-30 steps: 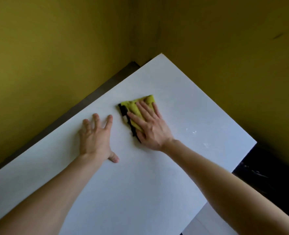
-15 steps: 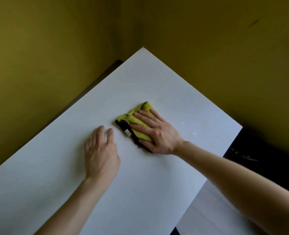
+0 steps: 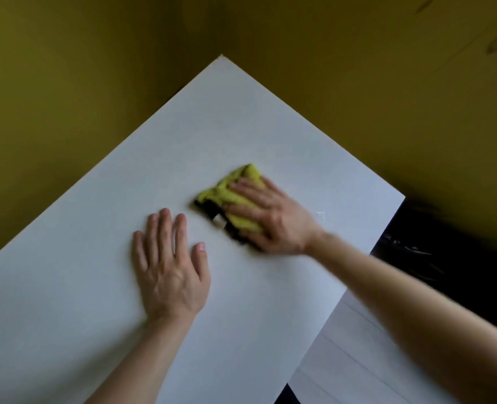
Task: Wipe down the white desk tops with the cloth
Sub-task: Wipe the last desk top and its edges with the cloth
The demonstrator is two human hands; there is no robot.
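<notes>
A white desk top (image 3: 81, 301) fills the middle of the head view, its far corner pointing into the room's corner. A folded yellow-green cloth (image 3: 229, 193) with a black edge and a small white tag lies on it right of centre. My right hand (image 3: 273, 217) presses flat on the cloth with straight fingers and looks motion-blurred. My left hand (image 3: 168, 266) rests palm down on the bare desk just left of the cloth, fingers straight, holding nothing.
Olive-yellow walls (image 3: 66, 83) meet closely behind the desk's far corner. A second white surface (image 3: 358, 354) sits lower at the bottom right. Beyond the desk's right edge is a dark gap (image 3: 445, 258) with black items. Small white specks (image 3: 320, 214) lie near the right edge.
My right hand has slid the cloth toward the desk's right side and nearer to me. My left hand has flattened, its fingers drawn together, and moved nearer. The view has shifted.
</notes>
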